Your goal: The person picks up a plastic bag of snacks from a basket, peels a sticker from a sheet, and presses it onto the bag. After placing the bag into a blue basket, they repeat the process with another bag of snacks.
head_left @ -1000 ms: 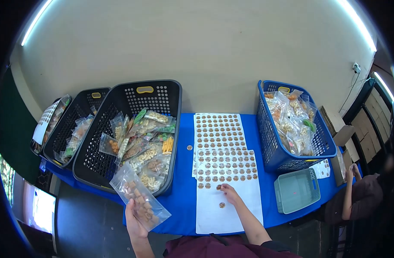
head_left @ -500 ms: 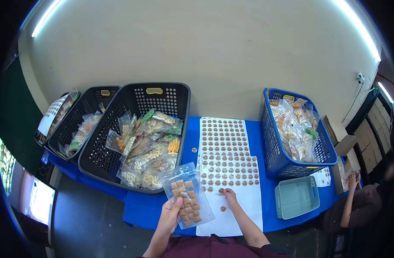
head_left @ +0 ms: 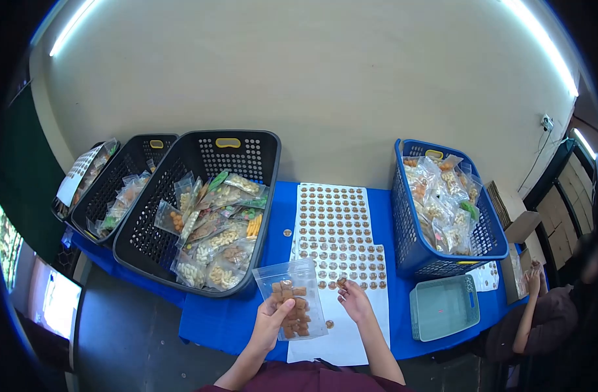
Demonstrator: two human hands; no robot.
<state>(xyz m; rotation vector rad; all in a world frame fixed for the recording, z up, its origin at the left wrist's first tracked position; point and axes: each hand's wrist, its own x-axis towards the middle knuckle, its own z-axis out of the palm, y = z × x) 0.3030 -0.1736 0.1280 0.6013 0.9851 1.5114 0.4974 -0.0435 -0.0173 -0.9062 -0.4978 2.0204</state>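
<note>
My left hand (head_left: 266, 328) grips a clear zip bag (head_left: 315, 307) of brown square snack pieces, thumb across its front. The bag is held upright above the table's front part. Between the fingertips of my right hand (head_left: 356, 304) is a small round brown sticker (head_left: 341, 283). Below that hand lies a white sticker sheet (head_left: 338, 346), with rows of round stickers on its upper part and bare paper lower down. One loose sticker (head_left: 330, 324) rests on the bare part, and another sheet (head_left: 331, 212) of stickers lies behind.
A large black basket (head_left: 266, 176) of filled snack bags stands left, with more baskets (head_left: 126, 157) beyond. At right are a blue basket (head_left: 436, 264) of bags and a pale green tray (head_left: 446, 317). Another person's hands (head_left: 534, 281) are at the far right, near cardboard boxes (head_left: 522, 227).
My right hand has moved up and right over the sheet, carrying the sticker. The bag in my left hand has turned slightly and its pieces have shifted. The whole view has moved a little.
</note>
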